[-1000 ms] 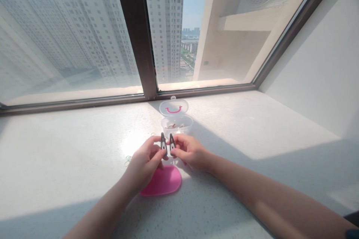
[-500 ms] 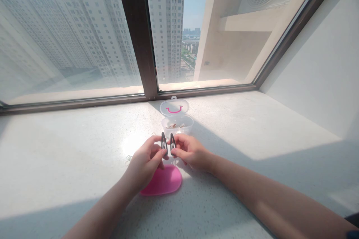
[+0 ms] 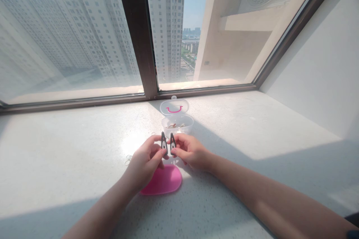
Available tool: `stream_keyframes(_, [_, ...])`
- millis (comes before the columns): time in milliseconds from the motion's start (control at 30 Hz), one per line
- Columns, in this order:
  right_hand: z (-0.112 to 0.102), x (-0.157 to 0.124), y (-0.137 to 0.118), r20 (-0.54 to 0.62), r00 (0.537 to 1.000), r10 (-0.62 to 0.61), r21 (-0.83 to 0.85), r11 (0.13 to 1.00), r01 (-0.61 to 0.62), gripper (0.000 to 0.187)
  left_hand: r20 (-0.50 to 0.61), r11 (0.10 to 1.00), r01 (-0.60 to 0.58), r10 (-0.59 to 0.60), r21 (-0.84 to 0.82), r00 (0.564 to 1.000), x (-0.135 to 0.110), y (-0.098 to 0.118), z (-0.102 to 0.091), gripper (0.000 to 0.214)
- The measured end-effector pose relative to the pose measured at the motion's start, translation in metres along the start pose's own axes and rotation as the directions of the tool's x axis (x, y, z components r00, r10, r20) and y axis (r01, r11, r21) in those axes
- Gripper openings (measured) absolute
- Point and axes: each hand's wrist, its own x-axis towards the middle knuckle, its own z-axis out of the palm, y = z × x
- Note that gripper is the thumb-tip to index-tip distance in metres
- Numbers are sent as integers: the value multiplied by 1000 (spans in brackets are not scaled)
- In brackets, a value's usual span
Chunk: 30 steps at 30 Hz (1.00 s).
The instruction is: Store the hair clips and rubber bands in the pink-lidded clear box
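Side by side in front of me are two black snap hair clips, held upright with their narrow ends up and a small gap between them. My left hand (image 3: 150, 155) pinches the left hair clip (image 3: 163, 142) near its wide end. The right hair clip (image 3: 172, 142) is between the thumb and fingers of my right hand (image 3: 191, 152). Just beyond the hands stands a clear plastic box (image 3: 183, 121) with small items inside. Its lid (image 3: 174, 107), with a pink curved handle, is tilted up behind it. Below my left hand lies a pink oval lid (image 3: 165, 181), partly covered by that hand.
Several thin hair ties (image 3: 128, 159) lie left of my left hand. The pale speckled windowsill (image 3: 70, 149) runs to the dark window frame (image 3: 150, 86) at the back, and a white wall (image 3: 316, 67) bounds it on the right.
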Motion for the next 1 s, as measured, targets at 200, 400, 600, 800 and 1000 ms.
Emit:
stream_keyframes(200, [0, -1, -1, -6, 1000, 10, -6, 1000, -10, 19, -1, 1000, 7, -7, -3, 1000, -1, 0, 0, 32])
stream_keyframes(400, [0, -1, -1, -1, 1000, -1, 3, 1000, 1, 20, 1, 1000, 5, -5, -9, 1000, -1, 0, 0, 32])
stream_keyframes(600, [0, 0, 0, 5, 1000, -9, -4, 1000, 9, 20, -4, 1000, -3, 3, -4, 1000, 0, -1, 0, 32])
stream_keyframes(800, [0, -1, 0, 0, 1000, -7, 4, 1000, 7, 20, -6, 1000, -6, 6, 1, 1000, 0, -2, 0, 31])
stream_keyframes(1000, [0, 0, -1, 1, 1000, -9, 6, 1000, 9, 20, 2, 1000, -6, 6, -10, 1000, 0, -2, 0, 31])
